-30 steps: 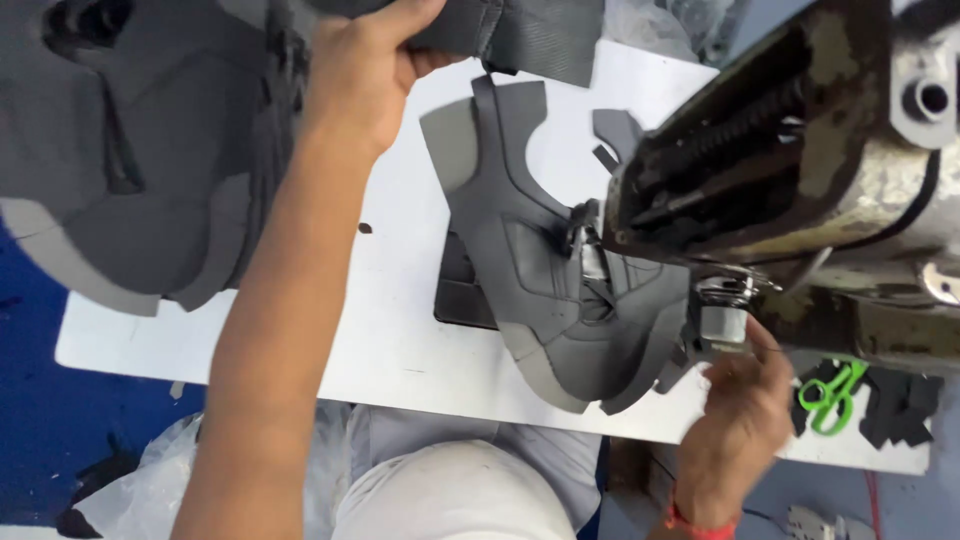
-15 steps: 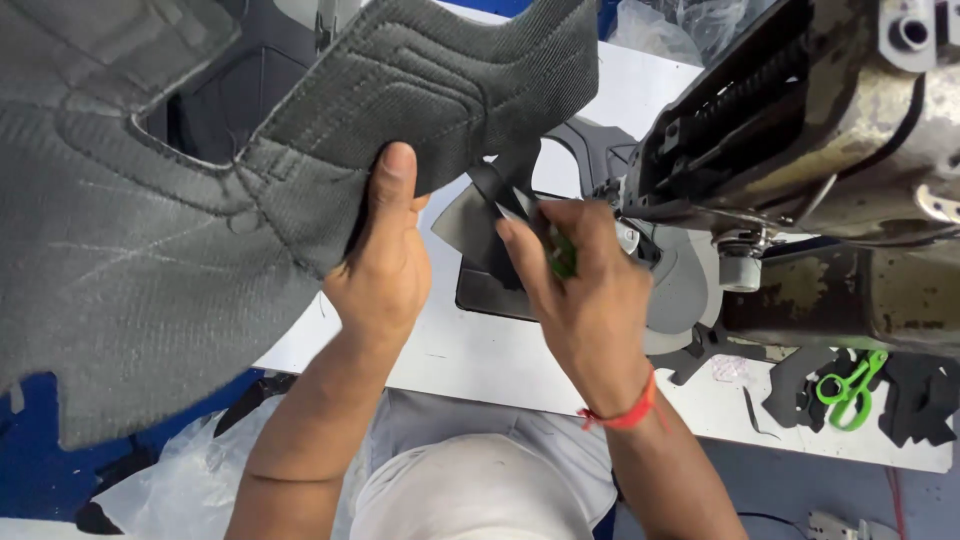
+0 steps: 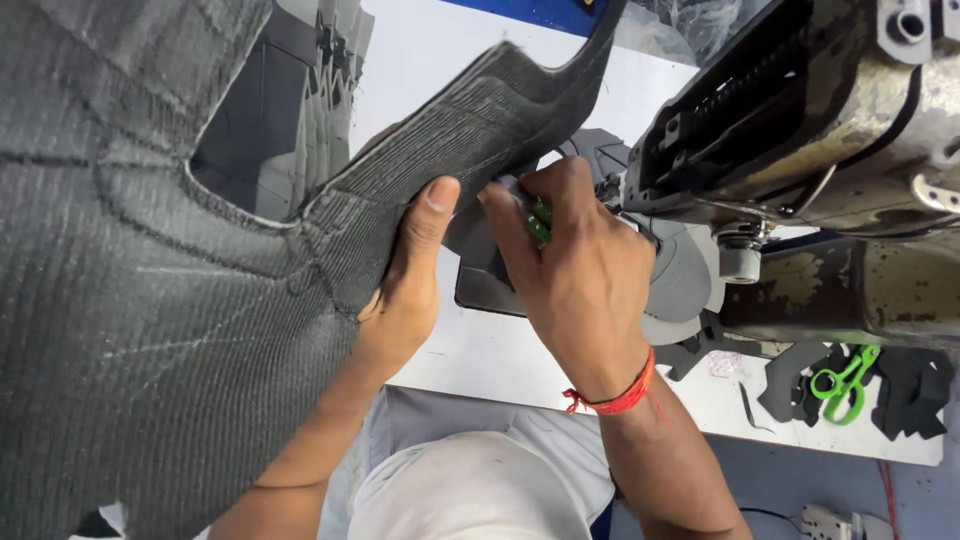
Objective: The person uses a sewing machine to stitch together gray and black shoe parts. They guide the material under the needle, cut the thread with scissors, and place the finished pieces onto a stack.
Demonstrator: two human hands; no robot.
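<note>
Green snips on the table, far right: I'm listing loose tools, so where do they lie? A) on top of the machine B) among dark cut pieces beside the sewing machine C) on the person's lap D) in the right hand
B: the green snips lie on the white table among dark cut pieces, below the sewing machine, untouched by either hand.

Large dark grey ribbed fabric panel (image 3: 150, 300): charcoal, fine parallel ribbing throughout, crossed by paler stitched seam lines; pale grey edging along the cut-out. Small green-handled tool (image 3: 540, 222) in the right hand (image 3: 580, 290): bright green, mostly covered by fingers. Thin red thread wristband (image 3: 622, 398): red, with frayed ends. White flat worktable (image 3: 470, 350): plain white, no pattern. Worn metal sewing machine (image 3: 830, 130): beige-grey body, mottled with dark chipped patches and brownish stains; black interior parts. Light grey rounded fabric piece (image 3: 685, 285) under the machine: flat mid grey. Green plastic-handled snips (image 3: 842, 382): bright green. Dark grey fabric offcuts (image 3: 915, 392): near black. Stacked grey cut pieces (image 3: 310, 90): grey, pale edges.
</note>
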